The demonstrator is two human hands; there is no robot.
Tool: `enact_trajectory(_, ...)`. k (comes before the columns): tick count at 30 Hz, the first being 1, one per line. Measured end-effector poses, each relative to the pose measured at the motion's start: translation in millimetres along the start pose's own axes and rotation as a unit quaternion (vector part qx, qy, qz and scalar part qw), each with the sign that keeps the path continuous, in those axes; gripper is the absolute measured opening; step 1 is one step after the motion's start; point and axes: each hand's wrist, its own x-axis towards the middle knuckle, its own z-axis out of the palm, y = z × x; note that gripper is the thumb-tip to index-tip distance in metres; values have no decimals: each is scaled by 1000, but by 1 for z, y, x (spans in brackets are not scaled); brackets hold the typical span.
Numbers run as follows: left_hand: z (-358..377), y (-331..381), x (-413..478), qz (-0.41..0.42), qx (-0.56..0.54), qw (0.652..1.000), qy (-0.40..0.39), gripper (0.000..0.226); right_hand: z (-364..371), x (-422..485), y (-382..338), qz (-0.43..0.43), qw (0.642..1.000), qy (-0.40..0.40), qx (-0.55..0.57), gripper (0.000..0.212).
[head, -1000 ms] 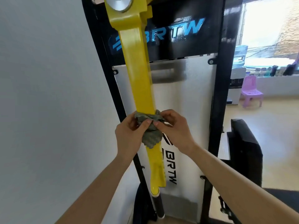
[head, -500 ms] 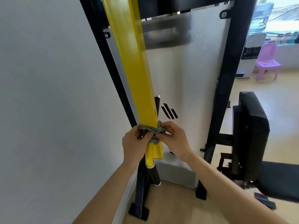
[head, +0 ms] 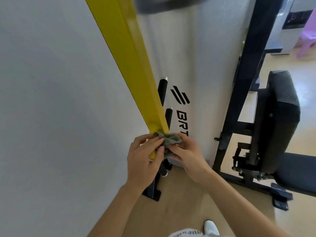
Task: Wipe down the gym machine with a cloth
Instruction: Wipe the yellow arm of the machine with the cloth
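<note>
- The grey-green cloth was bunched around the lower end of the machine's yellow lever arm, which slanted down from the upper left.
- The person's left hand was curled round the arm's lower end from the left side, its fingers clasping cloth and metal together; a bit of yellow showed between the fingers.
- The right hand met it from the other side, thumb and fingers pinching the crumpled cloth against the arm. The two hands were touching over the fabric.
- Just behind the arm stood two black foam grips, and behind those a white panel with black stripes and lettering.
- A black frame post ran down the panel's right edge to the wooden floor.
- To the right sat the machine's black padded backrest and seat.
- A plain pale wall filled the left side.
- A white shoe showed at the bottom edge, and something purple and blurred sat far off at the upper right.
</note>
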Motion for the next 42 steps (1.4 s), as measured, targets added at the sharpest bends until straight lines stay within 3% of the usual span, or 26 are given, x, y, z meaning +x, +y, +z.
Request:
enact_trajectory(3, -4, 6, 5, -55, -46, 997, 18, 26, -9, 8, 1, -46, 996, 28, -68, 24)
enact_trajectory(5, -6, 5, 12, -145, -61, 986, 58, 22, -20, 18, -2, -93, 982, 79, -146, 26)
enact_trajectory(8, -1, 1, 21, -255, -81, 963, 37, 26, -34, 34, -13, -159, 952, 121, -232, 39)
enact_trajectory(13, 9, 2, 19, -270, -67, 959, 58, 22, -32, 69, -22, -245, 910, 103, -319, 40)
enact_trajectory(16, 12, 6, 17, -295, -84, 949, 71, 21, -21, 78, -16, -233, 926, 28, -297, 50)
enact_trajectory(19, 14, 6, 17, -312, -102, 941, 81, 21, -23, 79, 2, -212, 928, 9, -305, 57)
enact_trajectory(27, 7, -3, 20, -308, -114, 942, 71, 19, -39, 76, 65, -111, 917, 44, -380, 45)
enact_trajectory(32, 8, 0, 20, -297, -125, 945, 61, 19, -59, 74, 61, -8, 888, 62, -456, 26)
enact_trajectory(34, 9, 2, 19, -295, -133, 944, 60, 19, -66, 73, 50, 7, 894, 78, -440, 24)
enact_trajectory(38, 14, 5, 17, -289, -135, 946, 64, 23, -56, 66, 24, -37, 946, 114, -302, 28)
enact_trajectory(42, 17, 6, 16, -297, -140, 942, 65, 26, -34, 61, 12, -107, 959, 85, -250, 39)
